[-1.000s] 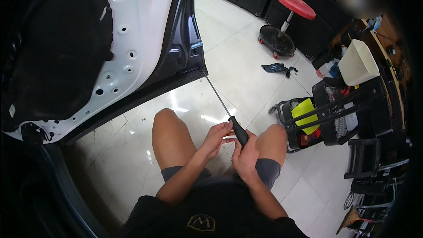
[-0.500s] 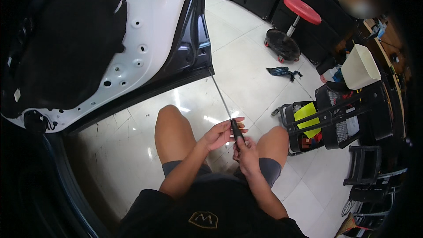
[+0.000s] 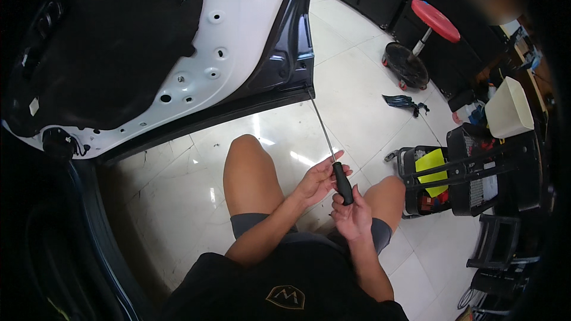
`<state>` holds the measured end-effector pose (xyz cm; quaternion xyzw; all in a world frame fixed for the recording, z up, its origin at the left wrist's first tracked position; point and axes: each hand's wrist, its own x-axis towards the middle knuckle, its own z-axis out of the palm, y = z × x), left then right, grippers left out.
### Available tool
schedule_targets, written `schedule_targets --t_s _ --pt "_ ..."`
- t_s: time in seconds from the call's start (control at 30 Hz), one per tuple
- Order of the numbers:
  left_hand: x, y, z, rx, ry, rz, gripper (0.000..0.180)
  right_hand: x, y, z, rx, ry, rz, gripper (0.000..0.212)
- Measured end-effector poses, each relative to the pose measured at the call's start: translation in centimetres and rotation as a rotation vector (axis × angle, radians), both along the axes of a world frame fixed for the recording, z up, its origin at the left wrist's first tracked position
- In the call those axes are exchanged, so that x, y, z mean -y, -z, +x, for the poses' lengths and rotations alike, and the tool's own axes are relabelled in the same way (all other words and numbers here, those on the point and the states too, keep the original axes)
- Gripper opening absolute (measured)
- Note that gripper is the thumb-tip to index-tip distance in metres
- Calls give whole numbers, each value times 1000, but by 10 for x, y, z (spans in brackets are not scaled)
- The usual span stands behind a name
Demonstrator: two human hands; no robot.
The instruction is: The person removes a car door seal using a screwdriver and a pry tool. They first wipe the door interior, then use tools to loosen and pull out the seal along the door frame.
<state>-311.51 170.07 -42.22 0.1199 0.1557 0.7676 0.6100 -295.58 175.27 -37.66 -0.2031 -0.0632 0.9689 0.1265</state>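
Observation:
A long-shafted screwdriver (image 3: 343, 184) with a black handle slants away from me. Its thin metal shaft reaches the lower outer corner of a car door (image 3: 244, 83), where the tip itself is too small to make out. My left hand (image 3: 318, 182) loosely steadies the front of the handle, thumb on the near side and some fingers stretched past it. Round the butt of the handle, my right hand (image 3: 353, 219) has its fingers curled, palm turned up and thumb raised. The door's inner side is white metal with holes and a black covering.
My bare knees flank the tool. To the right stand a red-topped rolling stool (image 3: 436, 21), a black open case (image 3: 428, 181) with a yellow sheet, and a cream bin (image 3: 508, 108). A dark plastic part (image 3: 404, 103) lies on the tiled floor (image 3: 348, 71).
The door and surroundings have shifted right and slightly up in view. My right hand has rolled palm-up at the handle's end, while the left stays by the handle's front.

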Motion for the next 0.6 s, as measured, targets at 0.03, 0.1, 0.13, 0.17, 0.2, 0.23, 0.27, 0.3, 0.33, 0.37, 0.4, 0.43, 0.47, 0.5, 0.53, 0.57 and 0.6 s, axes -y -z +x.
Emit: schedule_targets --t_s 0.03,0.1,0.13,0.17,0.2,0.23,0.27,0.3,0.33,0.37,0.4,0.43,0.47,0.5,0.53,0.57,0.6 --pt "-1 -5 -1 -13 19 17 59 -5 0 1 -78 -1 -24 44" --pt "3 -3 -10 77 119 -7 56 16 -15 -17 517 197 1047 36" --pt "5 -2 -12 123 172 -18 55 23 -18 -23 810 299 1585 35" --pt "4 -3 -12 17 143 -121 53 20 -8 -24 891 354 1829 39" --pt "1 -4 -10 -89 112 -225 50 18 -2 -22 854 373 1878 38" --pt "-2 -5 -8 -195 80 -329 48 17 2 -21 816 391 1927 38" --pt "-3 -6 -8 -301 49 -436 46 18 1 -22 778 408 1971 37" --pt "-3 -7 -10 -314 40 -427 46 20 -1 -23 745 401 1683 37" --pt "-2 -8 -13 -327 31 -418 46 23 -3 -24 704 388 1397 36" --pt "1 -8 -15 -337 17 -413 47 27 -7 -25 655 361 1112 37" --pt "3 -8 -14 -266 19 -339 47 23 -15 -22 476 261 764 37" --pt "4 -8 -14 -203 12 -265 48 11 -25 -18 288 154 416 39" --pt "4 -11 -13 -134 13 -186 48 -2 -30 -11 113 49 69 41" --pt "5 -13 -15 -119 21 -156 50 -9 -7 -4 117 44 56 54" --pt "4 -18 -18 -85 35 -162 51 -10 -9 -8 198 69 185 51" --pt "6 -20 -19 -46 44 -174 52 -6 -11 -11 281 88 307 49" --pt "7 -21 -20 -6 53 -187 52 -3 -13 -14 361 107 431 46"
